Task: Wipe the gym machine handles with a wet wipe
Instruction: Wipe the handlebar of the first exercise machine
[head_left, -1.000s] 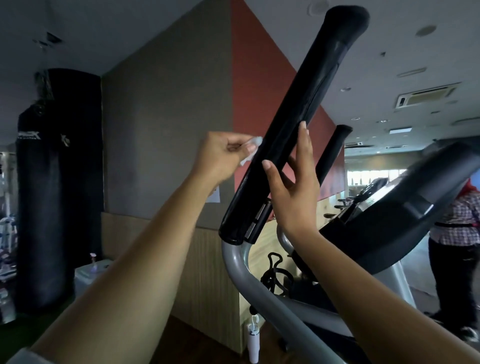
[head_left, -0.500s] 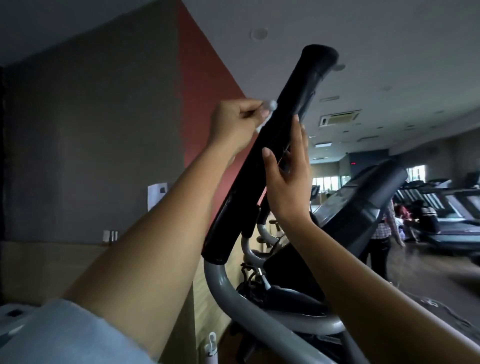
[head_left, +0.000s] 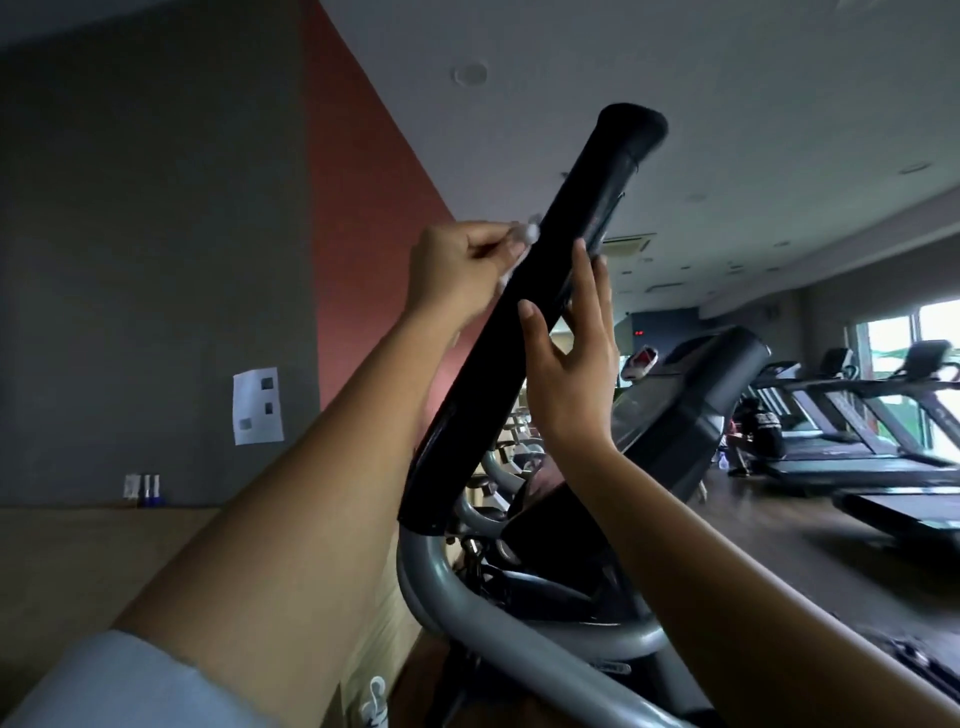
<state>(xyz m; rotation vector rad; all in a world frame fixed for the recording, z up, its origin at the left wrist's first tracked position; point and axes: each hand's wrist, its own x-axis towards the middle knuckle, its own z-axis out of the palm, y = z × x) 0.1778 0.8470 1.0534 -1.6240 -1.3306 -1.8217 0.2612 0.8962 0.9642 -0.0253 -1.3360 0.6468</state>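
Note:
A long black padded handle (head_left: 561, 270) of a gym machine rises tilted up to the right from a grey metal tube (head_left: 467, 613). My left hand (head_left: 457, 265) is closed on a small white wet wipe (head_left: 524, 236) and presses it against the handle's left side, above its middle. My right hand (head_left: 571, 374) braces the handle from the right, fingers stretched up along it, thumb across its front, nothing held in it.
The machine's dark console (head_left: 685, 410) sits right behind my right hand. Treadmills (head_left: 857, 431) line the right side by the windows, with a person (head_left: 763, 431) crouched near them. A grey and red wall (head_left: 156, 260) with a paper notice (head_left: 258, 405) is on the left.
My left hand with the wipe has slid further up the handle. My view has swung right, from the punching bag side to the treadmills. My right hand stays on the handle.

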